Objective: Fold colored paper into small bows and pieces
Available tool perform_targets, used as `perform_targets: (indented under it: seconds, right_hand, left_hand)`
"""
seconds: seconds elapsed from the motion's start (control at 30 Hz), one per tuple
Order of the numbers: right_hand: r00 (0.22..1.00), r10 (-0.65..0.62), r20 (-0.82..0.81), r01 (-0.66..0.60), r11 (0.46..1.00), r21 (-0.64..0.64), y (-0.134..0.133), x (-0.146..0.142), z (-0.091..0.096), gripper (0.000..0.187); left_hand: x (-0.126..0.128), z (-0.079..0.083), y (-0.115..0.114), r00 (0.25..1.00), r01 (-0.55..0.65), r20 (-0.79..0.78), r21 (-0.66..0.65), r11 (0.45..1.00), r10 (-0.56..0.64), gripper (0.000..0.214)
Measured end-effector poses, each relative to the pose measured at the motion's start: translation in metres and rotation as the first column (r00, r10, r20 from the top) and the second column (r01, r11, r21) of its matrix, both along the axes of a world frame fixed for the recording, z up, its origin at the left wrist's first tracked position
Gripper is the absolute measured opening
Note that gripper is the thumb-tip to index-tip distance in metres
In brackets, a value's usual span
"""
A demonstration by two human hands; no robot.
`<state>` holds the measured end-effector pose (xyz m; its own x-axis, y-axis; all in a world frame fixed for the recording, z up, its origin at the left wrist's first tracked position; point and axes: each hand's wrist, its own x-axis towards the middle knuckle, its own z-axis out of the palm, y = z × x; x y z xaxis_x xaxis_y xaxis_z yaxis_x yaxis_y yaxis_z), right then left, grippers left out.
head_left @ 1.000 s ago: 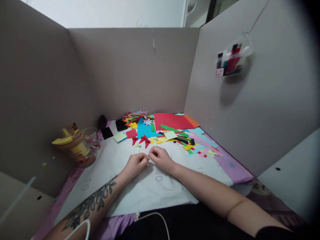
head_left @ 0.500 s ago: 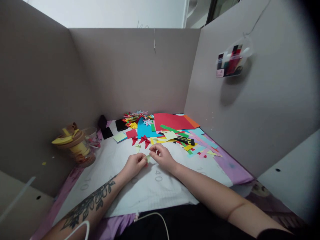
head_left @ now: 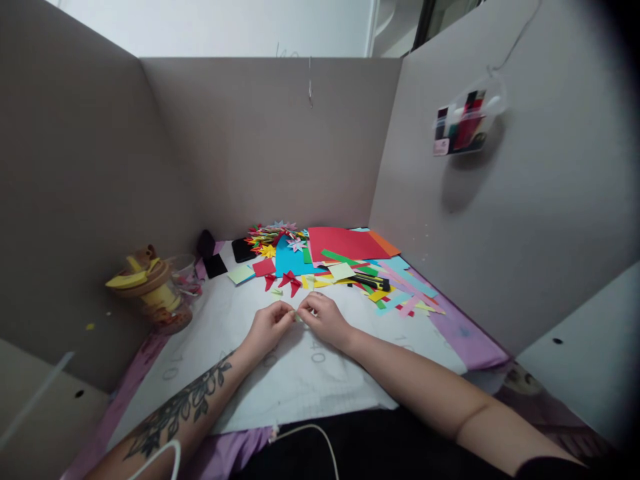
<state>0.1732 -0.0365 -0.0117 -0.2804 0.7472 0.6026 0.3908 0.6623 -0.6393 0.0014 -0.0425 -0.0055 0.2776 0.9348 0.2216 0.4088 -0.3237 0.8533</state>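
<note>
Left hand [head_left: 269, 327]: at the centre of the frame, thumb and fingers pinched nearly closed on a tiny pale green paper piece [head_left: 299, 317]
Right hand [head_left: 326, 321]: just beside it, thumb and fingers drawn together at the other edge of the same piece, whose shape is mostly hidden
Cover: under both wrists, a white, softly wrinkled sheet [head_left: 250, 397] with grey figures drawn on it
Red folds: above the hands, pointed, crisply creased paper pieces [head_left: 290, 283], a small pale green scrap [head_left: 277, 292] beside them
Stars: farther up, a spiky heap of many-coloured folded paper stars [head_left: 270, 235]
Flat paper: right of the heap, a smooth red sheet [head_left: 345, 245] partly over a blue one [head_left: 295, 261]
Strips: right of centre, narrow paper strips [head_left: 407, 283] lying crisscross near a black-and-yellow cutter [head_left: 371, 281]
Pouch: upper right, a clear plastic pouch [head_left: 465, 127] hanging by a string
</note>
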Motion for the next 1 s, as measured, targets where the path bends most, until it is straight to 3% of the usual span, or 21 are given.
perform_targets:
  seconds: [0.23, 0.57, 0.8, 1.0]
  right_hand:
    - [0.998, -0.017, -0.055, 0.014, 0.998, -0.06, -0.0005, 0.0006, 0.0034, 0.014]
    - [0.996, -0.009, -0.092, -0.009, 0.981, -0.195, -0.0008, -0.0044, 0.0005, 0.014]
    - [0.991, -0.044, -0.13, 0.011, 0.97, -0.242, 0.0018, -0.0008, 0.0023, 0.013]
    - [0.981, -0.081, -0.179, 0.023, 0.953, -0.301, 0.0069, 0.0033, 0.0016, 0.014]
  left_hand:
    - [-0.0009, 0.0031, 0.0018, 1.0, 0.017, 0.012, -0.042, 0.999, -0.016, 0.022]
    - [0.0026, 0.005, -0.001, 0.996, 0.015, -0.085, 0.071, 0.997, -0.009, 0.022]
    - [-0.0006, 0.0029, 0.0034, 0.996, -0.083, 0.009, -0.034, 0.996, 0.083, 0.024]
    - [-0.0023, 0.0066, 0.0032, 0.998, -0.062, 0.026, -0.034, 0.997, 0.063, 0.025]
